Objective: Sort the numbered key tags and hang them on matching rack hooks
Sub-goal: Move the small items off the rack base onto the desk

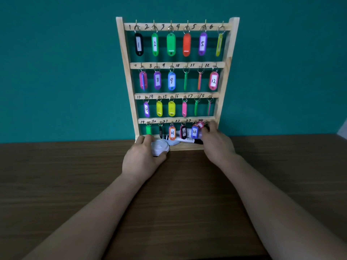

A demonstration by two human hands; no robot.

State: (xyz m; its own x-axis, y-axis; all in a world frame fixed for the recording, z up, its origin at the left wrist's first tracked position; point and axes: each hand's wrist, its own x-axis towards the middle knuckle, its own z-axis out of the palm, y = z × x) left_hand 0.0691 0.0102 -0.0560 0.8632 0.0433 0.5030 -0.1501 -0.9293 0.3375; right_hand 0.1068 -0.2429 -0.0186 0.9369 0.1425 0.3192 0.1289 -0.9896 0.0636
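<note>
R hand (pixel 216 141) sits at the bottom-right corner of the tall pale-wood key rack (pixel 228 59). Its fingers are curled in and seem to pinch the pink plastic key tag (pixel 200 125) marked 24. That tag is tilted, just up-left of the knuckles, under the inked "24". Fingertips are blurred, so the pinch is prob. but not certain. The hook itself is hidden behind the fingers, so can't tell if the ring is on.

L hand (pixel 142 158) grips a white round plastic case (pixel 159 147), thumb under it and fingers over its far side. It rests on the dark wood-grain table (pixel 75 184) at the rack's foot. Btw the two hands lie black-and-white marker pens (pixel 180 140).

Risks, as a judgement:
- The ring may miss the hook, since fingers block the view of it; the pink tag would then drop among the pens.
- The blue plastic tag (pixel 194 131) marked 23 hangs touching-close on the R hand's left. A nudge could unhook it or tangle the rings.
- Pushing at the corner could shift the rack, as the L hand holds the case, not the frame.
</note>
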